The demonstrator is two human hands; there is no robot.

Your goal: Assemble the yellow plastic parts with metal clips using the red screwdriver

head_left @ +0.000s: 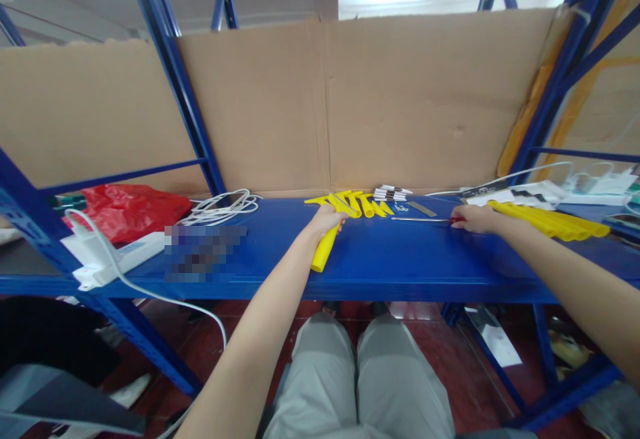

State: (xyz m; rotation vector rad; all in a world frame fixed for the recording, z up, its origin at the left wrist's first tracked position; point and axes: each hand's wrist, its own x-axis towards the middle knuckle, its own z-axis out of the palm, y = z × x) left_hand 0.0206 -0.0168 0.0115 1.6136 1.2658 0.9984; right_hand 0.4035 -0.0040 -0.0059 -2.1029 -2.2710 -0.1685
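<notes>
My left hand [327, 216] is closed around a yellow tubular handle [325, 252], whose lower end points toward me over the blue shelf. Just beyond these fingers lie several yellow handle-like pieces [369, 206] and smaller flat yellow parts [383, 208]. Over to the right, my right hand [473, 218] grips a screwdriver [420, 219] by its red handle. Its long metal shaft points left, low over the shelf. Between the hands and farther back are a stack of small white-and-black pieces [391, 193], some tiny screws or similar bits [401, 208] and a grey metal strip [421, 208].
Several yellow tubes [555, 220] lie beside my right forearm. Leftward are a red plastic bag [135, 209], coiled white cable [220, 208] and a white power strip [120, 259]. A cardboard panel [400, 106] backs the blue shelf [400, 262], between blue uprights [185, 92].
</notes>
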